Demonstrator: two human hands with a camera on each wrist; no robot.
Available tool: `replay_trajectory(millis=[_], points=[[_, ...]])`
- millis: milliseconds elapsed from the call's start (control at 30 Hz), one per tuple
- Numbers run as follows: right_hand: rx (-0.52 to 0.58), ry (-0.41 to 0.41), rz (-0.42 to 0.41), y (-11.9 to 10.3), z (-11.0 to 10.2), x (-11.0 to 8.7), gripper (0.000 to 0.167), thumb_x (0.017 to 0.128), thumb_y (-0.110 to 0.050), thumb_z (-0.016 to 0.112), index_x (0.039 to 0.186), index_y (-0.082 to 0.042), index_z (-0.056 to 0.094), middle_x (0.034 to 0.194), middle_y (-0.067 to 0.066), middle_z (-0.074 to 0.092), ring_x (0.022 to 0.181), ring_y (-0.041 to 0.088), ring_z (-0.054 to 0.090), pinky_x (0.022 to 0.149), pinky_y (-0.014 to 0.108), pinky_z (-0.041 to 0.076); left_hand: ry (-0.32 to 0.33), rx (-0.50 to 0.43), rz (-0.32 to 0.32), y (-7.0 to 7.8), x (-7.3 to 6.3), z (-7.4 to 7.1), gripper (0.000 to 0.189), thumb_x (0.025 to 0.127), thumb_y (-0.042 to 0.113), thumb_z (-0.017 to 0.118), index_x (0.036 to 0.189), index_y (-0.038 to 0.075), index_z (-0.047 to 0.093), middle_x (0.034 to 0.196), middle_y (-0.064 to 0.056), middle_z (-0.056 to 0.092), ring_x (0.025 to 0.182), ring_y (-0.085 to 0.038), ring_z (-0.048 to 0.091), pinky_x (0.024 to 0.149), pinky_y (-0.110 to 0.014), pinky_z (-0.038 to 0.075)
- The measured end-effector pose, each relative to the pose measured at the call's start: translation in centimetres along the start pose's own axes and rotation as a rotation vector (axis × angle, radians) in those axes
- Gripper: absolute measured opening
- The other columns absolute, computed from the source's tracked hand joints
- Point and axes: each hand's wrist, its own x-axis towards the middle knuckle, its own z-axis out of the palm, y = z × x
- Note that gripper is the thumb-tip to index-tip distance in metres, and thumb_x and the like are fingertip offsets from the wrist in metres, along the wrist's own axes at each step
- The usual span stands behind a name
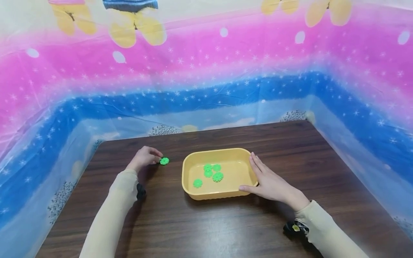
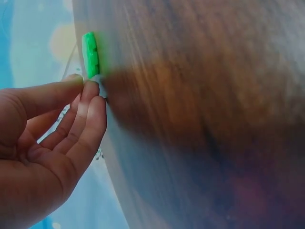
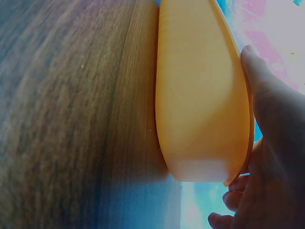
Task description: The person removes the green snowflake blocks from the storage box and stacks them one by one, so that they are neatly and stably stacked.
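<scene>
My left hand [image 1: 146,157] is at the left part of the table, pinching a bright green notched plastic disc [image 1: 164,161] by its edge. In the left wrist view the thumb and fingertips meet at one end of that disc [image 2: 90,55], seen edge-on. A yellow rectangular plastic basin [image 1: 209,196] stands upright at the table's middle, with several similar green discs [image 1: 217,177] lying flat on its floor. My right hand [image 1: 271,182] rests on the basin's right end, its fingers extended and thumb on the near rim. The right wrist view shows the thumb touching the rim.
The dark wood-grain table [image 1: 167,229] reaches back to a printed cloth [image 1: 206,96] that hangs behind it and along both sides. A dark strapped device [image 1: 295,228] shows at the right wrist, and another dark piece [image 1: 141,191] at the left.
</scene>
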Motion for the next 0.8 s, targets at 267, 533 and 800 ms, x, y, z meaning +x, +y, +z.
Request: replay_trajectory(millis=[267,533,800], points=[[-0.005,0.0,-0.001,-0.02,-0.04,0.09,0.117,0.087,-0.078,0.053,0.16,0.002,0.008,0.168,0.014,-0.006,0.153,0.032,0.01,0.118,0.051,0.027,-0.073,0.03,0.047,-0.47,-0.13,-0.47,0.031,0.094,0.001,0.064,0.124,-0.008,0.065,0.119,-0.022,0.067,0.11,-0.033,0.062,0.092,-0.045,0.053],[-0.01,-0.003,0.001,-0.04,-0.08,0.03,0.116,0.088,-0.076,0.054,0.16,0.002,0.007,0.167,0.014,-0.005,0.153,0.032,0.009,0.118,0.051,0.026,-0.073,0.046,0.05,-0.35,0.04,-0.18,0.035,0.092,0.0,0.066,0.126,-0.009,0.063,0.118,-0.022,0.066,0.104,-0.03,0.062,0.091,-0.044,0.052],[-0.002,-0.006,0.0,-0.04,-0.06,0.04,0.116,0.087,-0.077,0.054,0.16,0.002,0.007,0.167,0.014,-0.005,0.153,0.032,0.009,0.118,0.052,0.026,-0.062,0.053,0.047,-0.42,-0.2,-0.07,0.035,0.093,0.002,0.066,0.126,-0.008,0.063,0.117,-0.022,0.066,0.101,-0.029,0.06,0.09,-0.043,0.051]])
